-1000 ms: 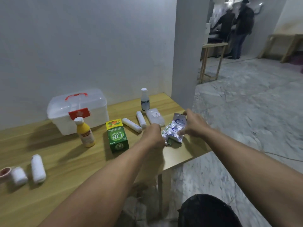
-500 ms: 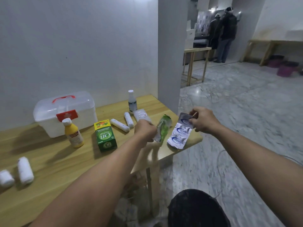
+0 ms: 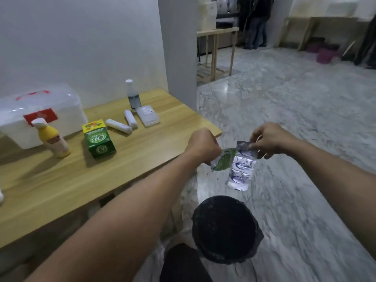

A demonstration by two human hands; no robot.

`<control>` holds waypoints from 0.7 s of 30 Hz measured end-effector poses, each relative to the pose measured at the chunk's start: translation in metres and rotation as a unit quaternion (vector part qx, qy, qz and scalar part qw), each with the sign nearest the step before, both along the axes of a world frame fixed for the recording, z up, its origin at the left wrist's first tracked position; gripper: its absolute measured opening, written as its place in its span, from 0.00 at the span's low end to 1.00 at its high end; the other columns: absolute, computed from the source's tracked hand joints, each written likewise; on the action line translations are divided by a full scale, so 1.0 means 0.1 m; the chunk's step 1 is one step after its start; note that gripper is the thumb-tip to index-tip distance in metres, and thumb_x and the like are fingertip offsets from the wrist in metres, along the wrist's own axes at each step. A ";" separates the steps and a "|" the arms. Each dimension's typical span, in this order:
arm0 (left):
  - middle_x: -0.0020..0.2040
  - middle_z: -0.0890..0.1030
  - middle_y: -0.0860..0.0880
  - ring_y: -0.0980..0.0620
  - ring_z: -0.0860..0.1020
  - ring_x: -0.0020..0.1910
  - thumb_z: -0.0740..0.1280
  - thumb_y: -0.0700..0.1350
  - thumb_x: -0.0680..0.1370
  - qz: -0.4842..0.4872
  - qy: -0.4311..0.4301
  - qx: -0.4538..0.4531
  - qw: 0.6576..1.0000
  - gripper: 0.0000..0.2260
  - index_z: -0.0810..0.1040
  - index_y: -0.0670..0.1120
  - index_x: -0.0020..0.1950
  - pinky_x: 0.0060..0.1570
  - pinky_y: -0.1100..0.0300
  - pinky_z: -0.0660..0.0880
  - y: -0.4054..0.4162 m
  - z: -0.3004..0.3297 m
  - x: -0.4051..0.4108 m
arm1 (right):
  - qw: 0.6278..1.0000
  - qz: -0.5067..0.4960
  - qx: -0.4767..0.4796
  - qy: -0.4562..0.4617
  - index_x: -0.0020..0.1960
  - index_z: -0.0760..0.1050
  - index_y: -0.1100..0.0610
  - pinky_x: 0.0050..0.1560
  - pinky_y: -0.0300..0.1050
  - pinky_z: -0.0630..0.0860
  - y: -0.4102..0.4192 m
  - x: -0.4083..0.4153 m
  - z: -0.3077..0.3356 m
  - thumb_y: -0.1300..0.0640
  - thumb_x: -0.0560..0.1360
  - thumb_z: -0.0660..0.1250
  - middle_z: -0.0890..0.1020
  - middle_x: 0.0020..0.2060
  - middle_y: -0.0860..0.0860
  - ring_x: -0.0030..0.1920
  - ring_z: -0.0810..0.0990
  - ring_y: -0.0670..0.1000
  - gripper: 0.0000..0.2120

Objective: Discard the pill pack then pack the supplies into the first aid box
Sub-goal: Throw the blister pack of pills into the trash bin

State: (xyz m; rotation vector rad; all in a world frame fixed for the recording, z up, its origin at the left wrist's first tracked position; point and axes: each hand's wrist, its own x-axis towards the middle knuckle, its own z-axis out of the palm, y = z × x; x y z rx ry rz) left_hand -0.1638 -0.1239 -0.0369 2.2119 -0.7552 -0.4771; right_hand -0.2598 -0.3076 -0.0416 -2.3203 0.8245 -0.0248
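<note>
Held off the surface (image 3: 142, 159), over the floor, with the black bin (image 3: 225, 228) at 6 o'clock below — probably for dropping. Right hand (image 3: 270, 142) fingers pinching the silver pill pack (image 3: 241, 169) by its top; left hand (image 3: 203, 146) clenched on a green pack (image 3: 224, 160). First aid box (image 3: 40, 117) closed at 9 o'clock.

A single head-worn wide-angle camera is supplying the only view. It is looking forward and down from the person's head, past both forearms. The counter (image 3: 126, 167) is lying close at lower left, its right corner near frame centre. The marble floor (image 3: 305, 139) is filling the right side, receding toward a distant doorway. No second view is overlapping.
</note>
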 end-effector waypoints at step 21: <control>0.47 0.83 0.44 0.45 0.81 0.47 0.69 0.37 0.73 -0.005 0.052 0.215 0.975 0.03 0.82 0.40 0.46 0.50 0.52 0.79 -0.45 -2.77 0.11 | 0.987 -0.037 0.021 0.154 0.42 0.83 0.60 0.42 0.50 0.82 0.08 -0.05 -2.66 0.64 0.72 0.67 0.84 0.37 0.61 0.37 0.83 0.58 0.06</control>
